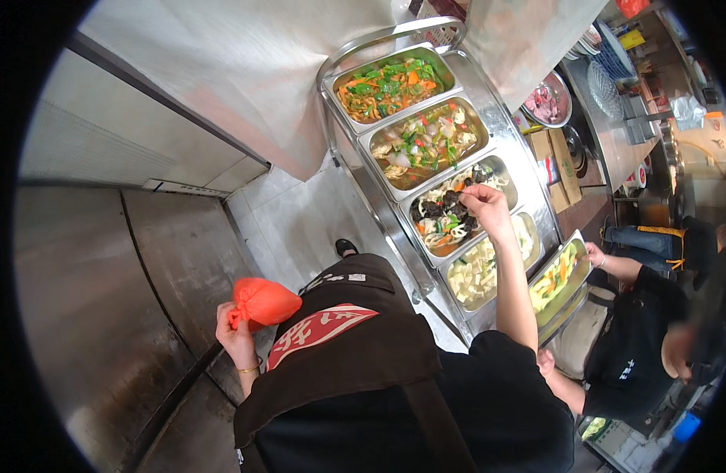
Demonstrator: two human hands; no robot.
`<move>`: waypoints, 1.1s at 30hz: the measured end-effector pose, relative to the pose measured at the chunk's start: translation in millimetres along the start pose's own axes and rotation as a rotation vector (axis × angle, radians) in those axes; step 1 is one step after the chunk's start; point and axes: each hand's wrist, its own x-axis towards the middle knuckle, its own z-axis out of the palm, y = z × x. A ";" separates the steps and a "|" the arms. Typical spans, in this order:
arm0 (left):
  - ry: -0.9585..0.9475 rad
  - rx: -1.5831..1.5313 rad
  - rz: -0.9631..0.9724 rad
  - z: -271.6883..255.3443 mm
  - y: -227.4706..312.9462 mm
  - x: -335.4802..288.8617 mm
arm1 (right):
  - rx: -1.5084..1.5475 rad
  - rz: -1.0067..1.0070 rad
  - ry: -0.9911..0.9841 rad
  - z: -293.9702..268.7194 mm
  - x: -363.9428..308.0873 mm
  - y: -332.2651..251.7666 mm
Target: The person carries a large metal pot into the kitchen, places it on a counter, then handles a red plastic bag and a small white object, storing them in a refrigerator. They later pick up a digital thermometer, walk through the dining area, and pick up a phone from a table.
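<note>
My left hand is closed round the gathered neck of a bulging orange-red plastic bag, held beside my dark apron. My right arm reaches out over a metal cart of steel food pans. Its hand is closed in a pinch over a pan of black fungus and lotus root slices. The fingertips are at the dark pieces; what is between them, if anything, is too small to make out. Beyond it sit a pan of mixed vegetables in sauce and a pan of green leaves and carrot. Nearer is a pan of pale cubes.
The cart's rail curves up at its far end. At the right a co-worker holds a pan of sliced vegetables against the cart's side. Metal panels stand on my left. A bowl of raw meat is farther right.
</note>
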 end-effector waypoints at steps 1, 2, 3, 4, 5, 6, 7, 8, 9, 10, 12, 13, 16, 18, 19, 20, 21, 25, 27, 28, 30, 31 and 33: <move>-0.002 -0.006 0.006 0.2 -0.7 -0.4 | 0.110 -0.014 -0.050 1.8 -4.5 -12.2; -0.001 -0.013 0.015 0.6 -1.1 -0.7 | 0.215 -0.034 -0.097 6.3 -9.5 -24.8; 0.000 -0.023 0.035 1.2 -1.5 -1.0 | 0.325 -0.064 -0.155 11.5 -15.3 -38.3; 0.005 -0.013 0.011 1.5 -1.1 -1.6 | 0.404 -0.052 -0.210 16.7 -21.9 -53.4; 0.011 -0.031 0.019 2.4 -1.1 -1.9 | 0.473 -0.073 -0.272 25.0 -27.9 -69.1; 0.026 -0.008 0.036 2.7 -0.5 -2.4 | 0.517 -0.083 -0.327 34.3 -35.0 -85.9; 0.028 0.013 0.059 2.7 0.1 -3.5 | 0.550 -0.074 -0.376 44.9 -43.2 -103.4; 0.043 0.021 0.069 2.6 0.6 -4.9 | 0.569 -0.156 -0.469 58.3 -52.2 -121.3; 0.062 0.025 0.056 2.3 1.2 -6.6 | 0.586 -0.228 -0.564 73.6 -61.6 -139.8; 0.068 0.024 0.064 1.6 1.2 -8.5 | 0.594 -0.287 -0.739 90.1 -69.9 -159.2; 0.117 0.041 0.055 -0.7 0.8 -13.6 | 0.606 -0.360 -0.925 124.3 -98.9 -194.6; 0.157 0.060 0.063 -3.0 0.2 -16.4 | 0.605 -0.370 -1.045 138.7 -115.3 -212.2; 0.267 0.099 0.044 -12.1 -4.6 -26.9 | 0.658 -0.493 -1.540 182.1 -156.9 -257.9; 0.333 0.079 0.015 -23.3 -9.2 -34.1 | 0.599 -0.658 -1.958 211.7 -175.9 -286.1; 0.394 0.083 0.078 -28.6 -11.5 -38.7 | 0.664 -0.736 -2.108 226.8 -189.0 -294.7; 0.431 0.076 0.045 -34.3 -13.1 -45.0 | 0.824 -0.761 -2.147 242.9 -206.1 -297.8; 0.455 0.079 0.014 -41.2 -15.3 -51.3 | 0.931 -0.711 -2.171 251.8 -222.5 -299.5; 0.584 0.091 -0.034 -61.4 -27.0 -65.7 | 1.019 -0.489 -2.310 276.1 -243.4 -312.2; 0.628 0.076 -0.059 -73.8 -35.7 -84.0 | 1.037 -0.441 -2.419 287.9 -260.2 -306.6; 0.667 0.057 -0.076 -77.4 -37.5 -90.9 | 1.039 -0.431 -2.501 296.2 -263.9 -304.7; 0.725 0.072 -0.081 -86.8 -42.1 -101.9 | 1.037 -0.360 -2.459 301.6 -278.1 -298.2; 0.754 0.103 -0.081 -92.0 -47.0 -109.5 | 1.039 -0.328 -2.437 306.3 -286.4 -294.9; 0.766 0.111 -0.121 -102.0 -45.8 -115.2 | 1.010 -0.296 -2.476 316.1 -290.6 -303.1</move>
